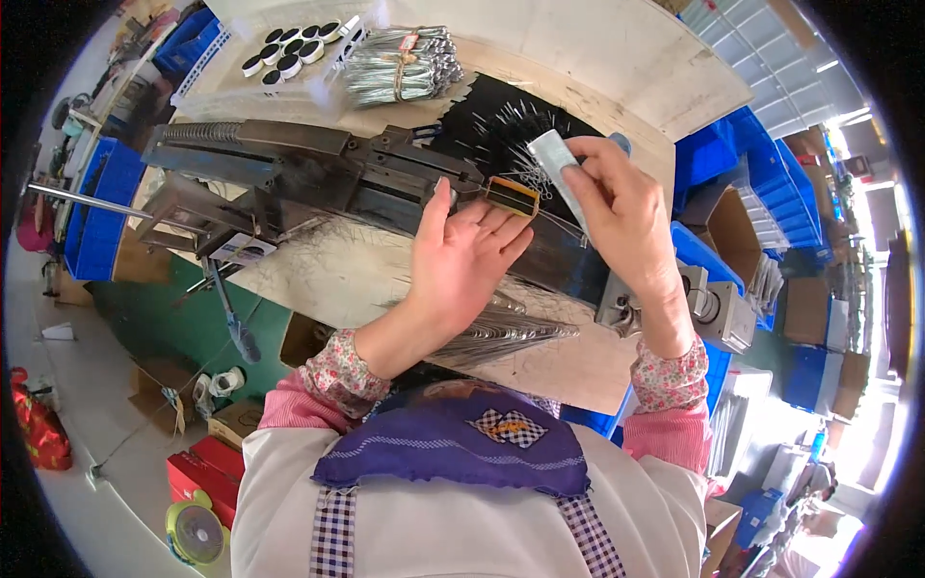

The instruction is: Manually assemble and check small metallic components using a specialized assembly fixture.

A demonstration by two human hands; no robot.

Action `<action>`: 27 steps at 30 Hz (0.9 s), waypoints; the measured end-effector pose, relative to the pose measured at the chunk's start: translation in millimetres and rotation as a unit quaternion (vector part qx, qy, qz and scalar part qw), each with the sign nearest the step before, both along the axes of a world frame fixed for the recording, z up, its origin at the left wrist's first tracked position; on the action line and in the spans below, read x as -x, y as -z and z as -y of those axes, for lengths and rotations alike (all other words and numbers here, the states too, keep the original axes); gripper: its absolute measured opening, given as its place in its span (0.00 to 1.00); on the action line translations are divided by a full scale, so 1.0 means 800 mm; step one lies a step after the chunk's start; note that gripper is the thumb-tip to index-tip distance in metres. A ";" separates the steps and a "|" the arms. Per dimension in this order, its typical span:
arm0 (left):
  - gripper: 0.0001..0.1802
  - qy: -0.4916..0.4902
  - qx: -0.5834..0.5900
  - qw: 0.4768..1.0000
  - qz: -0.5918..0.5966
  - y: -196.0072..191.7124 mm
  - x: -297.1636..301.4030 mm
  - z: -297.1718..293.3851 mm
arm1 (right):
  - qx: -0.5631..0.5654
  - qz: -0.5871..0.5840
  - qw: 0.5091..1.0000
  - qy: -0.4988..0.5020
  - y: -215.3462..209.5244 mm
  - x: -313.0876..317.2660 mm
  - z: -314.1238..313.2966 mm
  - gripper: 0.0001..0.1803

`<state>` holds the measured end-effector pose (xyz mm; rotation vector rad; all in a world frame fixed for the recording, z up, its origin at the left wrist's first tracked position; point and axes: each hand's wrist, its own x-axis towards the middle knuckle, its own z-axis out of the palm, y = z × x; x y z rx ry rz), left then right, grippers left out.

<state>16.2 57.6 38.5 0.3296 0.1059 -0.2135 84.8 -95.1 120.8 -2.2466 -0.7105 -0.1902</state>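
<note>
Head view: from where I stand, the worker's left hand (461, 249) is spread, palm showing, fingertips by the yellow block (514, 197) on the machine (279, 137); can't tell if touching. Right hand (619, 207) pinches a silver bar (559, 171), tilted, beside loose wires (511, 127) over the tabletop (583, 369). I'd say: steady pinch, bar clear of wires, left fingers off machine edges.

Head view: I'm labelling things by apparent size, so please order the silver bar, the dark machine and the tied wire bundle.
1. Dark machine, largest, though the hands cover part
2. Tied wire bundle
3. Silver bar, in the right hand
</note>
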 end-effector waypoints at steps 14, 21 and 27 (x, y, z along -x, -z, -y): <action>0.35 -0.016 0.016 1.000 -0.019 -0.006 -0.001 0.001 | 0.131 0.114 0.980 -0.100 0.029 -0.019 0.001 0.06; 0.38 -0.018 0.007 1.000 -0.017 -0.008 0.001 0.003 | 0.140 0.131 0.977 -0.096 0.023 -0.014 0.002 0.06; 0.33 -0.007 -0.003 1.000 -0.005 0.001 0.001 0.002 | 0.039 0.034 0.999 0.011 -0.010 0.014 0.001 0.07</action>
